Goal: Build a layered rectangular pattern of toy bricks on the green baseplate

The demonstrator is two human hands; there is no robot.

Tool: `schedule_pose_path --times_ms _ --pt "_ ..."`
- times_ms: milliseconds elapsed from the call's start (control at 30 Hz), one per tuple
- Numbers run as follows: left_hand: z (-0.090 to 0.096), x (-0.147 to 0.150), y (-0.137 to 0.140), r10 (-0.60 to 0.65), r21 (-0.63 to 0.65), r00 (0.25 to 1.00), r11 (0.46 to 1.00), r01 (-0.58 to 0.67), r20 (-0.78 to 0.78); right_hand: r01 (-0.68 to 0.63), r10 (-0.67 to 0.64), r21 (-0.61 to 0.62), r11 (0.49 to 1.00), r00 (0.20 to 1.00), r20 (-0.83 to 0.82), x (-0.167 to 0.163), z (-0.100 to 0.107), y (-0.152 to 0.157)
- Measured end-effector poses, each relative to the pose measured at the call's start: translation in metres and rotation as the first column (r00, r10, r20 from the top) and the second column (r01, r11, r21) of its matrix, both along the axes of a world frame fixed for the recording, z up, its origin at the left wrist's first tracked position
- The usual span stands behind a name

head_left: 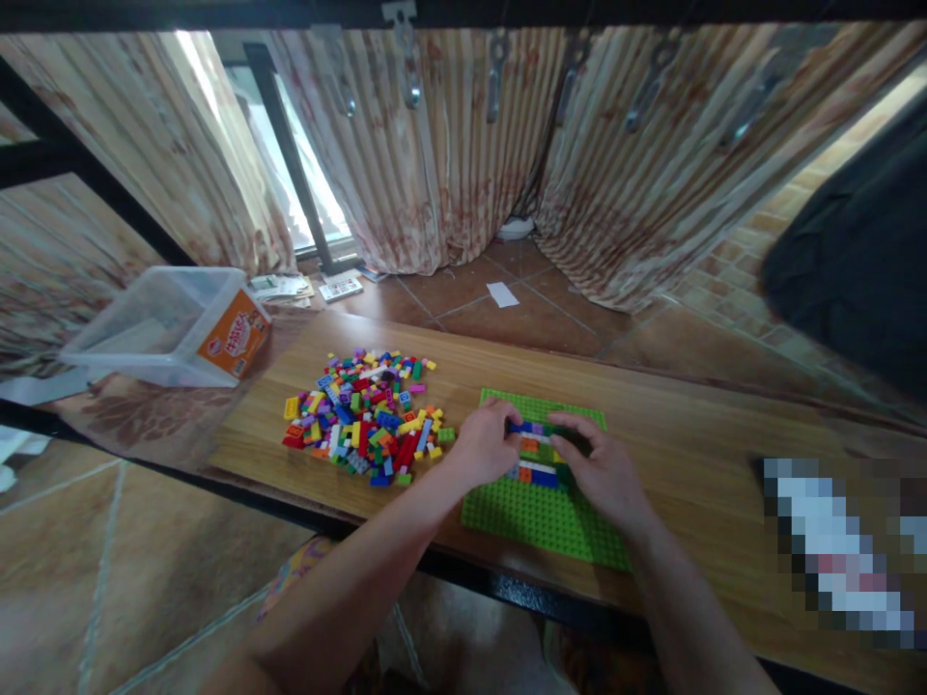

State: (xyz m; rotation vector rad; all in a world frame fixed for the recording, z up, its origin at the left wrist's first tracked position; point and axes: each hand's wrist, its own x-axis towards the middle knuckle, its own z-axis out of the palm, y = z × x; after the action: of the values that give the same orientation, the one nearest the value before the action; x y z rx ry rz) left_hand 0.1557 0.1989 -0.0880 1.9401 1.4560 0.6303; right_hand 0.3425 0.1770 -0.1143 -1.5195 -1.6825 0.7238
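Between the left hand (484, 444) and right hand (606, 475), rows of rectangular plastic bricks (540, 475) sit on a studded green board (532, 521), flat on the wood-grained desk (695, 483). The left curls at the bricks, its hold unclear; the right arches half-open, gripping nothing visible.

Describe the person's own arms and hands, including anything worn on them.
Both the left hand and the right hand are ungloved. The left forearm and right forearm are bare, with no sleeve, watch or bracelet showing. The fingers are too small to rule out rings.
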Motion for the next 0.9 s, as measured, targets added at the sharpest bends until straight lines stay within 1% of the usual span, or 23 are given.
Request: schedule_pose_path --times_ms 67,100,167,200,267,333,400,467,533,600,667,700,733,767,800,833,867,900 --pt "-0.001 -0.001 0.001 0.012 0.002 1.000 1.000 -0.012 0.016 0.074 -0.075 0.006 0.997 0.996 0.038 0.005 0.001 0.000" --pt "-0.002 -0.001 0.002 0.022 0.004 0.999 1.000 -0.022 0.025 0.109 -0.111 0.038 0.993 0.991 0.079 0.006 0.002 0.000" --pt "-0.004 -0.001 0.003 0.044 0.011 0.998 0.999 -0.044 0.044 0.109 -0.134 0.148 0.983 0.977 0.168 0.005 0.003 0.000" --pt "-0.005 -0.001 0.003 0.049 0.020 0.997 0.999 -0.050 0.054 0.087 -0.128 0.202 0.975 0.972 0.199 0.003 0.003 -0.001" --pt "-0.006 -0.001 0.003 0.051 0.038 0.996 0.998 -0.054 0.073 -0.018 -0.050 0.247 0.969 0.962 0.269 -0.006 0.001 -0.004" --pt "-0.007 -0.001 0.002 0.054 0.057 0.994 0.997 -0.059 0.091 -0.139 0.044 0.234 0.962 0.927 0.372 -0.016 -0.005 -0.009" --pt "-0.006 -0.002 0.003 0.071 0.071 0.991 0.994 -0.080 0.113 -0.222 0.100 0.199 0.955 0.867 0.488 -0.025 -0.013 -0.015" --pt "-0.004 -0.006 0.007 0.094 0.079 0.986 0.991 -0.105 0.134 -0.246 0.108 0.178 0.953 0.822 0.559 -0.030 -0.021 -0.020" --pt "0.001 -0.016 0.013 0.099 0.090 0.984 0.990 -0.113 0.147 -0.262 0.116 0.154 0.953 0.782 0.613 -0.030 -0.025 -0.022" --pt "0.011 -0.036 0.019 0.084 0.109 0.986 0.989 -0.100 0.146 -0.264 0.115 0.134 0.955 0.749 0.652 -0.028 -0.026 -0.021" --pt "0.025 -0.065 0.024 0.083 0.125 0.990 0.987 -0.098 0.116 -0.262 0.110 0.126 0.957 0.729 0.676 -0.025 -0.024 -0.020" --pt "0.032 -0.083 0.024 0.096 0.120 0.993 0.987 -0.104 0.071 -0.263 0.110 0.125 0.957 0.723 0.683 -0.023 -0.023 -0.019" --pt "0.039 -0.102 0.023 0.153 0.110 0.988 0.982 -0.152 0.006 -0.265 0.110 0.125 0.956 0.719 0.686 -0.022 -0.023 -0.018" --pt "0.046 -0.120 0.021 0.237 0.088 0.969 0.969 -0.230 -0.074 -0.268 0.110 0.126 0.955 0.717 0.688 -0.022 -0.022 -0.018" --pt "0.051 -0.137 0.018 0.322 0.055 0.931 0.947 -0.317 -0.171 -0.271 0.113 0.124 0.955 0.715 0.690 -0.021 -0.022 -0.017" --pt "0.055 -0.151 0.014 0.406 0.035 0.880 0.911 -0.410 -0.248 -0.272 0.115 0.122 0.955 0.715 0.690 -0.021 -0.022 -0.017" --pt "0.057 -0.163 0.011 0.436 0.015 0.850 0.892 -0.452 -0.297 -0.271 0.115 0.122 0.955 0.717 0.688 -0.021 -0.022 -0.016" --pt "0.058 -0.172 0.008 0.442 0.007 0.830 0.884 -0.467 -0.340 -0.268 0.114 0.122 0.956 0.719 0.685 -0.020 -0.022 -0.016"
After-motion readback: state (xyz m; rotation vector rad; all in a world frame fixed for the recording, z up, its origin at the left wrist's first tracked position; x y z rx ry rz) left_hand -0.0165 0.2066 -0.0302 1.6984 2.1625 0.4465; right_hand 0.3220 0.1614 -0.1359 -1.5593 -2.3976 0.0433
